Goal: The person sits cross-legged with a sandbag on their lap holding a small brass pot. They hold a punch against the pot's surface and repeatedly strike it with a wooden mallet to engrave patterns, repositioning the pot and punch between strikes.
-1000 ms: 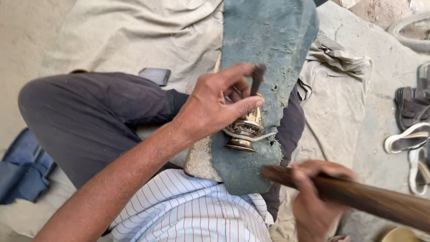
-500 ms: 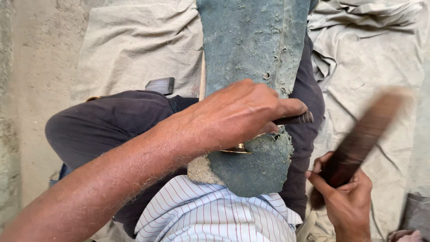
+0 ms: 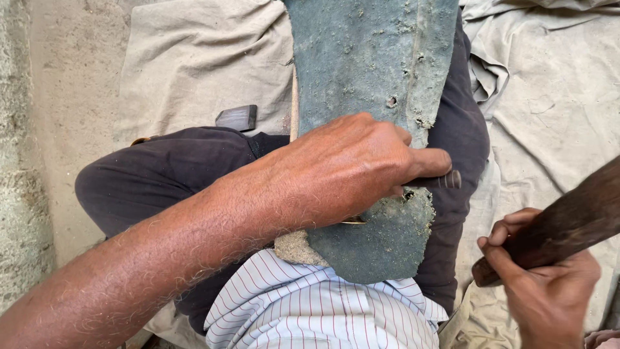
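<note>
The left hand (image 3: pixel 349 171) has its grip clamped on a thin metal rod (image 3: pixel 445 179) over a green pad (image 3: pixel 374 64); the right hand (image 3: pixel 549 291), well apart, has its grip clamped on a wooden stick (image 3: pixel 562 223).

Wooden club (image 3: pixel 568 223) blocks right; cloth (image 3: pixel 194 58) left free.

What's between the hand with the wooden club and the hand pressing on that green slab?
In the head view, between the right hand and left hand lie the slab's rounded near end and a strip of dark trouser leg.
</note>
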Available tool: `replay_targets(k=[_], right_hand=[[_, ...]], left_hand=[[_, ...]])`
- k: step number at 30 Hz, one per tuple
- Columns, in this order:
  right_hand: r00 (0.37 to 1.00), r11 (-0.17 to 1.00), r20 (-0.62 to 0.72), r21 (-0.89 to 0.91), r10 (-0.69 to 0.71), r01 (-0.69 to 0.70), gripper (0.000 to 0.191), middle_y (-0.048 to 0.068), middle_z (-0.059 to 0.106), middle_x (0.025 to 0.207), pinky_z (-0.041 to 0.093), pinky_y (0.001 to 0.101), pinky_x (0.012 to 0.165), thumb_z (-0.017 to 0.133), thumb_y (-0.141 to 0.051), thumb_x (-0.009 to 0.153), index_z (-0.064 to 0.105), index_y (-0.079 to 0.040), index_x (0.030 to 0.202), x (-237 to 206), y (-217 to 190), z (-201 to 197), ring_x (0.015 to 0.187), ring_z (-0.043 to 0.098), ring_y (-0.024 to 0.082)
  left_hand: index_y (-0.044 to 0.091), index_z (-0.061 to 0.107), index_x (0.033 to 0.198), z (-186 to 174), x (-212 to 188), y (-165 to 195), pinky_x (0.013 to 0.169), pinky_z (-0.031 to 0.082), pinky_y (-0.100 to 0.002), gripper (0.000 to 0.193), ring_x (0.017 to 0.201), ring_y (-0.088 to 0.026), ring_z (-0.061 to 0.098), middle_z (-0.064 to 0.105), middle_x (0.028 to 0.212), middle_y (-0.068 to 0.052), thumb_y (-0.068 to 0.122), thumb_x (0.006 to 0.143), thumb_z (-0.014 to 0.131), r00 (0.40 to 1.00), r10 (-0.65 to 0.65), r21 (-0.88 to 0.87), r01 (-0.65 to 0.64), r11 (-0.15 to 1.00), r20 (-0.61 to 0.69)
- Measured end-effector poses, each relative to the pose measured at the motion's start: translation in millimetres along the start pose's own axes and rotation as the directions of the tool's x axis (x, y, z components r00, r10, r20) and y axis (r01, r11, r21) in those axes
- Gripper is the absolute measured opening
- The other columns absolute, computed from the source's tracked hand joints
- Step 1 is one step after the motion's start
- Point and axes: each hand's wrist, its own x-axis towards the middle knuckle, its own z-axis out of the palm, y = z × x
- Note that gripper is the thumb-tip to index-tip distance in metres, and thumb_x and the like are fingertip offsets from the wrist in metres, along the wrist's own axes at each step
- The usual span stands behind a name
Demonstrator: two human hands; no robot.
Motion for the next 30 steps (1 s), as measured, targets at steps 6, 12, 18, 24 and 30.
replay_targets(k=[6,12,18,24,30], right_hand=[[0.999,0.999,0.032,-0.026,-0.038,0.039,0.028,0.009,0.069,0.094,0.059,0.0292,0.089,0.072,0.013,0.088,0.064,0.005,0.114,8,3,-8,0.090,0.069,0.015],[0.995,0.963,0.043,-0.254,-0.087,0.095,0.027,0.010,0.067,0.096,0.056,0.0289,0.076,0.076,0.011,0.090,0.062,0.002,0.111,14,8,-20,0.084,0.067,0.017],[0.989,0.865,0.124,-0.485,-0.082,0.132,0.035,0.012,0.067,0.088,0.058,0.0328,0.068,0.076,0.015,0.085,0.064,0.003,0.116,12,-12,-17,0.071,0.067,0.020],[0.991,0.996,-0.107,-0.041,-0.077,0.073,0.021,0.011,0.067,0.094,0.061,0.0310,0.082,0.073,0.018,0.097,0.059,0.003,0.103,-7,-14,1,0.087,0.069,0.016],[0.968,0.814,0.071,-0.529,-0.239,0.240,0.034,0.018,0.068,0.089,0.058,0.0374,0.077,0.078,0.015,0.084,0.065,0.005,0.114,5,-29,-9,0.082,0.069,0.024]], left_hand=[[0.017,0.063,0.128,1,-10,-1,0.056,0.056,-0.047,0.040,0.073,-0.033,0.073,0.068,0.081,-0.014,0.016,0.089,0.072,0.997,-0.068,-0.099,0.064,0.993,-0.038],[0.019,0.061,0.131,3,-22,-5,0.054,0.054,-0.048,0.045,0.071,-0.033,0.072,0.069,0.083,-0.011,0.019,0.088,0.076,0.995,-0.024,-0.106,0.014,0.994,-0.098],[0.018,0.061,0.130,4,-21,-11,0.057,0.057,-0.043,0.045,0.071,-0.025,0.074,0.070,0.080,-0.007,0.018,0.089,0.077,0.998,-0.028,-0.116,0.021,0.993,-0.060],[0.019,0.063,0.132,-3,-19,-18,0.061,0.058,-0.043,0.049,0.074,-0.026,0.075,0.074,0.085,-0.008,0.017,0.085,0.078,0.995,0.080,-0.117,-0.086,0.989,-0.055],[0.020,0.064,0.125,-7,-23,-18,0.061,0.058,-0.043,0.042,0.075,-0.026,0.074,0.072,0.085,-0.006,0.021,0.085,0.079,0.999,0.040,-0.132,-0.043,0.990,-0.027]])
